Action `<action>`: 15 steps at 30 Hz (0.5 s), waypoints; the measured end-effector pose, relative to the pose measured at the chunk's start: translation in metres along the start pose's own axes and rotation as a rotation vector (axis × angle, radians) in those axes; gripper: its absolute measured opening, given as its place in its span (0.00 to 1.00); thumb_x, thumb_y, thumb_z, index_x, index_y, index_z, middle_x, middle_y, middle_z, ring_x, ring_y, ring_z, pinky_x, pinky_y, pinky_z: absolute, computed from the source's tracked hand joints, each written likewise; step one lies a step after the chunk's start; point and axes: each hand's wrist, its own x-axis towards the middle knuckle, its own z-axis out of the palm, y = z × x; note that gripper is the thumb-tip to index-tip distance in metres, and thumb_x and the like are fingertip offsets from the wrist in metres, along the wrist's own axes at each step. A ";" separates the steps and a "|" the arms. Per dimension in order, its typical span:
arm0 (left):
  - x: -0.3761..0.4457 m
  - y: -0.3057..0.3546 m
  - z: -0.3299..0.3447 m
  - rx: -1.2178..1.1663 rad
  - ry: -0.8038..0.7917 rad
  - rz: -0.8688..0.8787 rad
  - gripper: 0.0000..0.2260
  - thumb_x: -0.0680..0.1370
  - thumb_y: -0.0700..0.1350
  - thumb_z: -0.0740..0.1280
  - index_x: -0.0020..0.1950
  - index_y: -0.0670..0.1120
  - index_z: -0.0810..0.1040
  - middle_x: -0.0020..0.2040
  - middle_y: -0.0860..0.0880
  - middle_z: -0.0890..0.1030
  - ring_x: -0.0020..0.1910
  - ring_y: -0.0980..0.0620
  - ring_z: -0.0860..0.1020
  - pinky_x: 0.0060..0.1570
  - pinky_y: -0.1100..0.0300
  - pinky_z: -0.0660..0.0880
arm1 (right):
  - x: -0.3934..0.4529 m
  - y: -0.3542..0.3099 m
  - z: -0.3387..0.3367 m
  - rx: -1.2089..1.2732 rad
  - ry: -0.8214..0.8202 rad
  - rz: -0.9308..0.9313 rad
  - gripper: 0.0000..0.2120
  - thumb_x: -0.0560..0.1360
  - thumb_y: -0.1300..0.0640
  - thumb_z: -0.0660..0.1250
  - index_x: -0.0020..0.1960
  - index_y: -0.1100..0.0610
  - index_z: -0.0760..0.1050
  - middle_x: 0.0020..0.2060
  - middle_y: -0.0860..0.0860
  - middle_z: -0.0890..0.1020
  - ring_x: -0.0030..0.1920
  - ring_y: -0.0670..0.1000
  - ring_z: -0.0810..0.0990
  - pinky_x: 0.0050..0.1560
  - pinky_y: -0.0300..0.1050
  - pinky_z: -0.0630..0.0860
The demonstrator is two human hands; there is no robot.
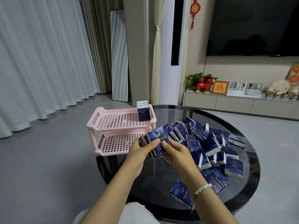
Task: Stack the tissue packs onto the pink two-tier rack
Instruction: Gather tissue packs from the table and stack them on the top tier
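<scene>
The pink two-tier rack (113,122) stands at the left edge of the round black glass table (242,196). A few dark blue tissue packs (143,113) stand upright in the right back corner of its top tier; the lower tier shows no packs. Both hands grip a small bundle of blue tissue packs (157,139) just in front of the rack's right side. My left hand (139,149) clasps it from the left and my right hand (176,151), with a pearl bracelet on the wrist, from the right. A loose pile of packs (208,143) covers the table's middle and right.
Grey floor lies left of the table. White curtains hang at the left. A leaning white panel (119,55) stands behind the rack. A low TV cabinet (234,104) with ornaments and a wall television (254,25) are at the right back. My knee shows at the bottom.
</scene>
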 end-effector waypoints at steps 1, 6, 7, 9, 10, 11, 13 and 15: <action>0.004 0.004 -0.003 0.005 -0.011 -0.003 0.17 0.71 0.39 0.72 0.59 0.45 0.77 0.54 0.45 0.83 0.53 0.49 0.82 0.56 0.54 0.76 | 0.003 -0.003 -0.001 -0.013 -0.023 -0.001 0.11 0.78 0.59 0.63 0.57 0.57 0.79 0.50 0.55 0.84 0.53 0.54 0.83 0.58 0.49 0.77; 0.026 0.024 -0.017 0.059 -0.099 0.048 0.19 0.70 0.37 0.73 0.60 0.44 0.77 0.56 0.43 0.83 0.58 0.45 0.80 0.60 0.49 0.75 | 0.031 -0.025 -0.006 -0.086 -0.228 -0.023 0.14 0.78 0.59 0.62 0.63 0.54 0.76 0.55 0.53 0.83 0.57 0.53 0.81 0.59 0.47 0.76; 0.031 0.029 -0.019 0.071 -0.113 0.061 0.20 0.69 0.39 0.74 0.60 0.45 0.77 0.56 0.44 0.83 0.58 0.45 0.80 0.60 0.50 0.75 | 0.039 -0.030 -0.007 -0.076 -0.282 -0.022 0.15 0.78 0.58 0.62 0.64 0.54 0.74 0.57 0.54 0.82 0.58 0.54 0.80 0.60 0.49 0.75; 0.043 0.039 -0.024 0.097 -0.143 0.075 0.23 0.66 0.42 0.74 0.61 0.46 0.76 0.56 0.44 0.82 0.58 0.45 0.80 0.59 0.49 0.75 | 0.058 -0.039 -0.008 -0.098 -0.377 -0.027 0.18 0.77 0.57 0.63 0.66 0.53 0.72 0.59 0.55 0.80 0.60 0.56 0.78 0.63 0.53 0.72; 0.051 0.045 -0.027 0.110 -0.155 0.079 0.25 0.65 0.42 0.74 0.61 0.46 0.76 0.57 0.44 0.82 0.58 0.45 0.80 0.59 0.49 0.76 | 0.069 -0.044 -0.008 -0.134 -0.412 -0.028 0.19 0.77 0.58 0.63 0.67 0.52 0.71 0.60 0.54 0.79 0.61 0.56 0.78 0.64 0.54 0.71; 0.058 0.050 -0.030 0.123 -0.167 0.083 0.26 0.65 0.42 0.74 0.62 0.46 0.75 0.58 0.43 0.81 0.59 0.45 0.79 0.58 0.49 0.76 | 0.079 -0.050 -0.008 -0.168 -0.442 -0.025 0.20 0.76 0.58 0.64 0.68 0.53 0.70 0.61 0.54 0.79 0.61 0.56 0.78 0.64 0.53 0.71; 0.074 0.060 -0.036 0.148 -0.183 0.075 0.28 0.65 0.42 0.75 0.64 0.44 0.74 0.59 0.43 0.81 0.60 0.44 0.79 0.58 0.49 0.76 | 0.100 -0.060 -0.006 -0.240 -0.476 -0.014 0.22 0.74 0.59 0.65 0.68 0.54 0.69 0.61 0.53 0.79 0.61 0.54 0.78 0.64 0.51 0.72; 0.090 0.069 -0.042 0.177 -0.207 0.060 0.29 0.65 0.42 0.75 0.65 0.43 0.73 0.60 0.42 0.81 0.60 0.44 0.79 0.58 0.49 0.77 | 0.119 -0.065 -0.004 -0.310 -0.471 -0.008 0.23 0.72 0.58 0.67 0.67 0.54 0.70 0.60 0.52 0.80 0.60 0.53 0.79 0.64 0.50 0.73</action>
